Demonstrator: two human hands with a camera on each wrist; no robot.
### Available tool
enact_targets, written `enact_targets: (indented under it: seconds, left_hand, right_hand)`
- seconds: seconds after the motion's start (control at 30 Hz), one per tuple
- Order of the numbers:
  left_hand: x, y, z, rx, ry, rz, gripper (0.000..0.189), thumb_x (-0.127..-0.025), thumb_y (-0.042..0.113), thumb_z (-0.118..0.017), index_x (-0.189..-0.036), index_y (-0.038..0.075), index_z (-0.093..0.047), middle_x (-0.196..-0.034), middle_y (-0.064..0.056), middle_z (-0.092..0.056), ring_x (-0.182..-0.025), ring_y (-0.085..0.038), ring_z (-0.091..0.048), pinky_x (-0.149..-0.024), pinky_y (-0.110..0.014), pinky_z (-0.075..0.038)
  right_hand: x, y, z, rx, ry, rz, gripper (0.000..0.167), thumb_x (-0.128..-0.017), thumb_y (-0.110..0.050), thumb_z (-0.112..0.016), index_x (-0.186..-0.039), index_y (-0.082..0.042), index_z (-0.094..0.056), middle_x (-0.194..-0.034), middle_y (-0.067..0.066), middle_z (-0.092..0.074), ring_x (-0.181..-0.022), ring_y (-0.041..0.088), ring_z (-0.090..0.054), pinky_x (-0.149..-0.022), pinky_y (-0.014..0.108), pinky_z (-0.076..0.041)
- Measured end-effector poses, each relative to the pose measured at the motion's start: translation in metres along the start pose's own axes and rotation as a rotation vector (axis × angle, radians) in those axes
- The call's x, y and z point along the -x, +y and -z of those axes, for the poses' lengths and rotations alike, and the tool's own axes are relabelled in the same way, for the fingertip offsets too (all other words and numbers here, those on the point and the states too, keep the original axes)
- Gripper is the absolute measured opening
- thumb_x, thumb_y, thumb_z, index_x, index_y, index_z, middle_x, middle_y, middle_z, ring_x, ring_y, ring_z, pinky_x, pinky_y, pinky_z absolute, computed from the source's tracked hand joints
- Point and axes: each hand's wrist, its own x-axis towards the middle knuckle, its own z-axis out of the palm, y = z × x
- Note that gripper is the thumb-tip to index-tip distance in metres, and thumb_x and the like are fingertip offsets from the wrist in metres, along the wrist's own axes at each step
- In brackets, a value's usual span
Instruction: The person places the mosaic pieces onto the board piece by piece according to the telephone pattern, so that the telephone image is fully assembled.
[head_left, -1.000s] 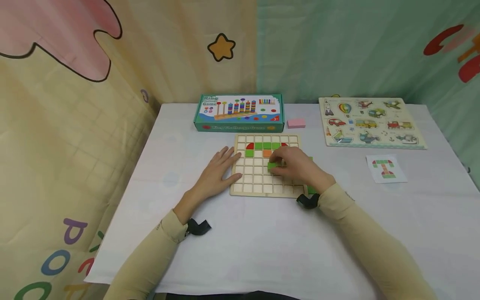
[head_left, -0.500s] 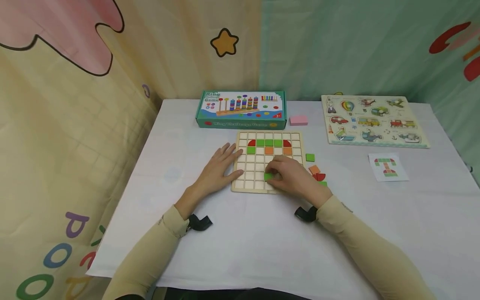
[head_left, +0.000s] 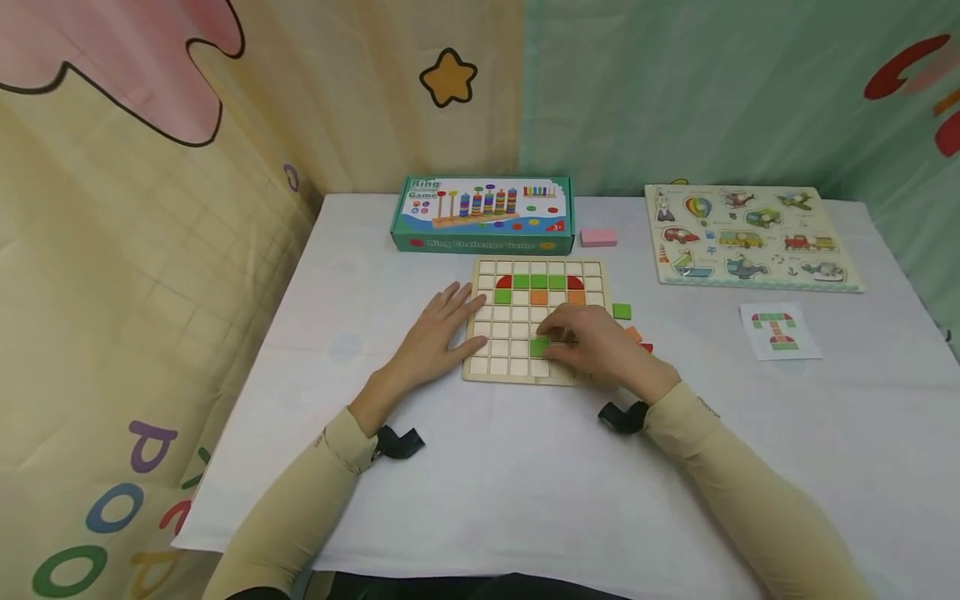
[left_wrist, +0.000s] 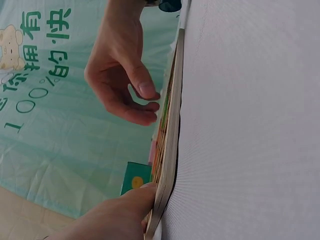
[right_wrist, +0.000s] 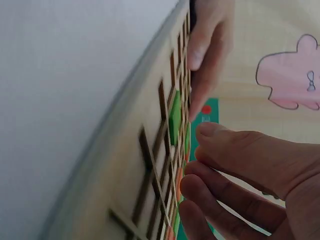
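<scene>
A wooden grid board (head_left: 498, 367) lies on the white table, with red, green and orange pieces set near its far side. One green tile (head_left: 539, 347) sits apart in a nearer row. My right hand (head_left: 600, 346) hovers over the board beside that tile, its thumb and fingers loosely bent. In the right wrist view the green tile (right_wrist: 174, 119) lies in the grid, clear of the fingertips (right_wrist: 207, 131), which hold nothing. My left hand (head_left: 431, 337) rests with spread fingers at the board's left edge; its thumb (left_wrist: 142, 196) touches the rim in the left wrist view.
Right of the board lie a loose green tile (head_left: 622, 311), an orange tile (head_left: 633, 334) and a partly hidden red piece (head_left: 647, 347). A pattern card (head_left: 780, 332), picture puzzle (head_left: 750, 237), green game box (head_left: 482, 215) and pink block (head_left: 598, 237) stand farther off.
My right hand brought the green tile nearer over the board, then let go of it and drew slightly up and right. My left hand stayed at the board's edge.
</scene>
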Motion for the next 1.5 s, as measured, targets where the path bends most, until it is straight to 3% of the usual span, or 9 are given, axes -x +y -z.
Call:
enact_targets:
  seconds: [0.23,0.4,0.67,0.83,1.1,1.37,1.5]
  left_hand:
    - [-0.001,0.002,0.001,-0.006,0.001,-0.006,0.073,-0.104,0.048,-0.06,-0.165,0.017,-0.037,-0.175,-0.01,-0.024,-0.165,-0.031,-0.011,-0.134,-0.051,-0.009]
    - [-0.001,0.001,0.0,-0.01,-0.01,-0.004,0.074,-0.104,0.048,-0.061,-0.166,0.017,-0.036,-0.176,-0.01,-0.022,-0.165,-0.031,-0.01,-0.134,-0.051,-0.009]
    - [-0.001,0.0,0.001,-0.009,-0.015,0.008,0.074,-0.104,0.049,-0.06,-0.166,0.017,-0.035,-0.176,-0.009,-0.021,-0.165,-0.03,-0.009,-0.134,-0.051,-0.01]
    - [-0.002,0.0,0.0,-0.006,-0.012,0.004,0.073,-0.105,0.049,-0.059,-0.166,0.017,-0.036,-0.176,-0.009,-0.022,-0.165,-0.03,-0.01,-0.134,-0.051,-0.01]
    - [-0.001,0.0,0.0,-0.016,-0.013,0.009,0.073,-0.105,0.049,-0.059,-0.166,0.017,-0.035,-0.176,-0.008,-0.022,-0.165,-0.029,-0.009,-0.135,-0.05,-0.009]
    - [-0.001,0.002,0.002,-0.015,-0.02,0.011,0.073,-0.105,0.048,-0.059,-0.166,0.016,-0.035,-0.176,-0.009,-0.022,-0.165,-0.03,-0.01,-0.135,-0.05,-0.009]
    - [-0.001,0.001,0.002,-0.01,-0.021,0.008,0.073,-0.105,0.048,-0.059,-0.166,0.017,-0.035,-0.176,-0.008,-0.022,-0.165,-0.029,-0.01,-0.135,-0.049,-0.009]
  right_hand:
    - [0.01,0.042,0.042,-0.001,0.099,-0.203,0.024,-0.094,-0.009,-0.079,-0.117,-0.002,-0.076,-0.108,0.014,-0.074,-0.1,0.03,-0.067,-0.092,0.051,-0.059]
    - [0.019,0.071,0.061,0.001,0.083,-0.284,0.027,-0.089,-0.007,-0.083,-0.114,0.001,-0.076,-0.109,0.019,-0.075,-0.101,0.034,-0.067,-0.093,0.055,-0.058]
    - [0.017,0.085,0.065,0.026,0.021,-0.27,0.026,-0.086,-0.01,-0.087,-0.11,-0.003,-0.079,-0.101,0.013,-0.074,-0.092,0.028,-0.065,-0.083,0.043,-0.055]
    - [0.016,0.084,0.064,0.073,0.016,-0.238,0.025,-0.085,-0.009,-0.087,-0.107,-0.002,-0.079,-0.099,0.012,-0.074,-0.091,0.027,-0.066,-0.084,0.045,-0.057]
    - [0.014,0.066,0.061,0.1,0.037,-0.18,0.004,-0.09,-0.006,-0.074,-0.093,-0.007,-0.076,-0.091,0.006,-0.072,-0.089,0.025,-0.064,-0.084,0.046,-0.058]
    - [0.019,0.074,0.071,0.075,0.007,-0.256,0.031,-0.085,-0.007,-0.085,-0.113,0.001,-0.076,-0.109,0.018,-0.074,-0.101,0.034,-0.067,-0.09,0.055,-0.057]
    - [0.019,0.078,0.07,0.081,0.007,-0.284,0.032,-0.085,-0.005,-0.085,-0.115,0.003,-0.075,-0.11,0.021,-0.071,-0.101,0.036,-0.065,-0.089,0.054,-0.057]
